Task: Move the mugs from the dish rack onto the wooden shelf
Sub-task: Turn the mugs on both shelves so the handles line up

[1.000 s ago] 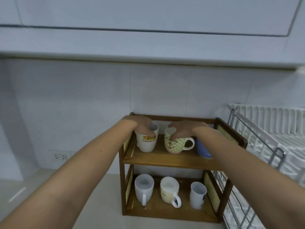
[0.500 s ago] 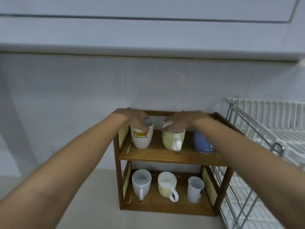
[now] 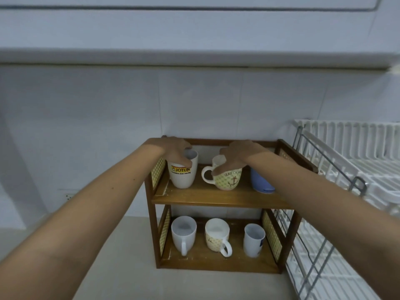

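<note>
The two-tier wooden shelf [image 3: 218, 198] stands on the counter against the wall. On its top board my left hand [image 3: 176, 151] grips the rim of a white mug with a yellow logo [image 3: 183, 175]. My right hand [image 3: 237, 155] holds the rim of a yellow patterned mug with an anchor [image 3: 227, 178], its handle pointing left. A blue mug [image 3: 260, 182] stands to the right, partly behind my right forearm. The lower board carries a white mug [image 3: 183, 233], a cream patterned mug [image 3: 216, 236] and a small white mug [image 3: 253, 239].
The white wire dish rack [image 3: 350, 174] stands right beside the shelf, with no mugs visible on it. A wall socket [image 3: 69, 196] sits low on the left. Pale countertop [image 3: 121, 267] lies in front of the shelf. A cabinet overhangs above.
My right hand has turned the yellow anchor mug so its handle went from right, through front, to left. My left hand stayed on the white logo mug.
</note>
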{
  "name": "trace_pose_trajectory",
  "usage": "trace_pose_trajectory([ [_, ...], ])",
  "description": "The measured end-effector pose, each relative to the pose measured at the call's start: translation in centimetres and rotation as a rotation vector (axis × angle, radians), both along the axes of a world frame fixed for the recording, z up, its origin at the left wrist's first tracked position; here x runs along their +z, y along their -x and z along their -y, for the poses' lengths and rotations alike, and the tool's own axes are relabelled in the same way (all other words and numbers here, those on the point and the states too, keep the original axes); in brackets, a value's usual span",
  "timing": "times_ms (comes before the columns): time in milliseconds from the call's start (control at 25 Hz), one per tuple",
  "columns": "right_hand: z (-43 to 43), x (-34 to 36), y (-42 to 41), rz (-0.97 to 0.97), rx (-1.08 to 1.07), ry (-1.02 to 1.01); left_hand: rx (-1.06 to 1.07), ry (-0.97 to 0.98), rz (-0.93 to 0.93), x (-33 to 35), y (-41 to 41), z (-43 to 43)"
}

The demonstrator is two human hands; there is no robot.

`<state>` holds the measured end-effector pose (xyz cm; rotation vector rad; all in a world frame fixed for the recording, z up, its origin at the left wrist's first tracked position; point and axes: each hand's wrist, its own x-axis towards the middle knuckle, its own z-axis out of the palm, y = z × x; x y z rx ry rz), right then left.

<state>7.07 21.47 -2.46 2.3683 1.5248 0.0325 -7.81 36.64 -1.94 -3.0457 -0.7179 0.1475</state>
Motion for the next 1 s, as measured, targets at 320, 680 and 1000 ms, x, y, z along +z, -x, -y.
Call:
trace_pose_trajectory([
  [320, 0.8, 0.9, -0.5, -0.167, 0.032, -0.028, -0.039, -0.036, -0.004, -0.1, 0.4, 0.1],
  [680, 3.8, 5.2, -5.1, -0.098, -0.112, 0.161, -0.103, 0.157, 0.15, -0.4, -2.0, 3.7],
  [1000, 7.1, 3.1, -6.0, -0.198, -0.061, 0.138, -0.127, 0.073, 0.088, -3.2, -7.9, 8.3],
])
